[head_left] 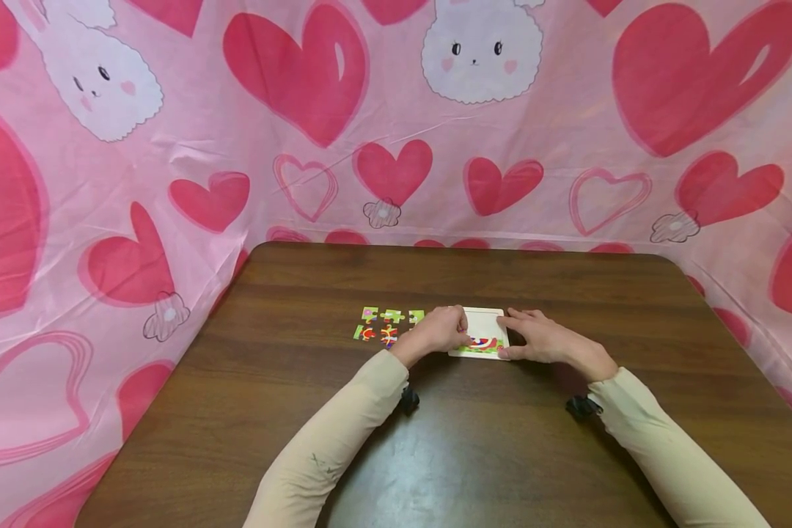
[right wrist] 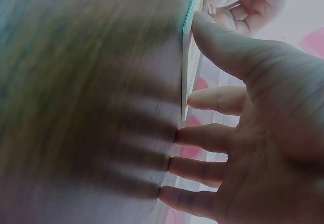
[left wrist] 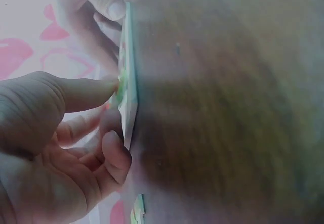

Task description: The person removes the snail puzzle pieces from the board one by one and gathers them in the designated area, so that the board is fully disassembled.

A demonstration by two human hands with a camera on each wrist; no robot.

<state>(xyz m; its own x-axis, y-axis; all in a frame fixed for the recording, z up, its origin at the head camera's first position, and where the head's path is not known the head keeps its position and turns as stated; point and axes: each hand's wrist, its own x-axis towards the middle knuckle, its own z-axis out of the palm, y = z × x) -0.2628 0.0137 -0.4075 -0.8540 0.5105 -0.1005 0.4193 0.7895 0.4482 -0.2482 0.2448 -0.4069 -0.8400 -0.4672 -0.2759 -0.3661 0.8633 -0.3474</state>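
A white-framed puzzle tray (head_left: 483, 311) lies on the table, and colourful fitted pieces (head_left: 487, 345) fill its near part. My left hand (head_left: 441, 328) is at the tray's left side. In the left wrist view, this hand's thumb and curled fingers pinch a small green puzzle piece (left wrist: 120, 88) right at the tray surface, mostly hidden by the fingers. My right hand (head_left: 540, 337) rests at the tray's right edge. In the right wrist view, its thumb and index fingertip touch the tray rim (right wrist: 185, 77), while the other fingers extend straight down to the table.
Several loose puzzle pieces (head_left: 389, 334) lie in two rows left of the tray, partly behind the left hand. The brown wooden table (head_left: 435, 455) extends around them. A pink cloth with hearts (head_left: 396, 172) hangs behind the table and along both sides.
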